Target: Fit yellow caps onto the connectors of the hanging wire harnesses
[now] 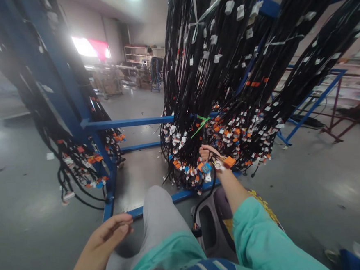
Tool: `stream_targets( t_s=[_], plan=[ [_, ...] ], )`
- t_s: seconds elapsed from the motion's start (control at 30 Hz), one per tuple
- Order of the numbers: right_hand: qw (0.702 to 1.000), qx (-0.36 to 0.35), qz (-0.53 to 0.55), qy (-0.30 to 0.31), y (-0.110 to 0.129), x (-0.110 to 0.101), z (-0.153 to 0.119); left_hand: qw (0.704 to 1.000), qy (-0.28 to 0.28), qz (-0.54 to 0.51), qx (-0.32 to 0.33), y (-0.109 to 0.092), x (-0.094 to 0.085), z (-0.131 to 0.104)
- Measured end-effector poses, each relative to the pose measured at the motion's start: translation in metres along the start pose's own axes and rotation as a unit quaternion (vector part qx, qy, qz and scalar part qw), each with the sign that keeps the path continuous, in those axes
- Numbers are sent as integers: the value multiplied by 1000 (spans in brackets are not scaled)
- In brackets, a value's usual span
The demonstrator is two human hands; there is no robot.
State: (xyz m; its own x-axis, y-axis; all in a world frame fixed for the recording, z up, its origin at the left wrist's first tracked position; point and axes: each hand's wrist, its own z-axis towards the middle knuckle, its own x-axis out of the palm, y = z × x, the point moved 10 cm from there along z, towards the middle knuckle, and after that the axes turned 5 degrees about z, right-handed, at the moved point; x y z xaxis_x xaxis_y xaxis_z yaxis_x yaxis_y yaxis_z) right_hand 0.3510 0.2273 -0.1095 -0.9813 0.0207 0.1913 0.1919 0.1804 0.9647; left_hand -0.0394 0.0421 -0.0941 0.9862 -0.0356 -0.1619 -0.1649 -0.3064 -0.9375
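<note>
My right hand (208, 152) is closed around a black wire harness, low on the big hanging bundle. Orange (230, 161), blue (206, 167) and white connectors (218, 165) stick out beside its wrist and fingers. A black cable (207, 197) hangs below that hand and ends in a dark connector (196, 231) by my lap. Just above the hand, a green tie (200, 124) wraps part of the harness bundle (188, 81). My left hand (113, 234) holds nothing; its fingers are stretched out, with the thumb slightly apart, beside my left knee.
A blue metal rack (130, 122) carries the hanging harnesses, with a lower bar (184, 195) close to my knees. Another harness bundle (86, 166) hangs at the left. Behind the right bundles stands a blue and red frame (316, 100). A person (150, 55) is far back near shelves.
</note>
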Motion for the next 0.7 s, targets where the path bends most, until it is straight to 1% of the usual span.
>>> stream_targets(
  t_s=[0.1,0.17,0.23,0.3,0.4,0.43,0.53,0.57,0.6,0.67,0.7],
  plan=[
    [999,44,-26,20,-9,-1,-12,1000,21,12,-1,-1,9,8],
    [997,60,-49,20,-13,-4,-17,999,35,22,12,-6,19,16],
    [995,68,-79,11,-16,-8,-19,998,57,29,27,-14,35,27],
    [991,68,-113,-5,-18,-12,-17,995,90,29,39,-21,56,42],
    [987,42,-148,-35,-19,-8,-11,989,134,29,51,-33,95,72],
    [987,28,-152,-45,-20,-5,-9,987,147,26,54,-38,110,82],
    [987,-17,-147,-68,-23,12,-2,985,150,25,81,-59,154,115],
    [986,-31,-145,-70,-24,18,1,982,165,20,93,-68,172,124],
    [986,-43,-143,-70,-25,24,4,977,189,12,94,-74,192,133],
    [986,-60,-142,-60,-28,33,10,963,256,-2,90,-85,232,145],
    [986,-66,-143,-52,-29,37,12,958,269,-8,99,-91,246,151]
  ],
)
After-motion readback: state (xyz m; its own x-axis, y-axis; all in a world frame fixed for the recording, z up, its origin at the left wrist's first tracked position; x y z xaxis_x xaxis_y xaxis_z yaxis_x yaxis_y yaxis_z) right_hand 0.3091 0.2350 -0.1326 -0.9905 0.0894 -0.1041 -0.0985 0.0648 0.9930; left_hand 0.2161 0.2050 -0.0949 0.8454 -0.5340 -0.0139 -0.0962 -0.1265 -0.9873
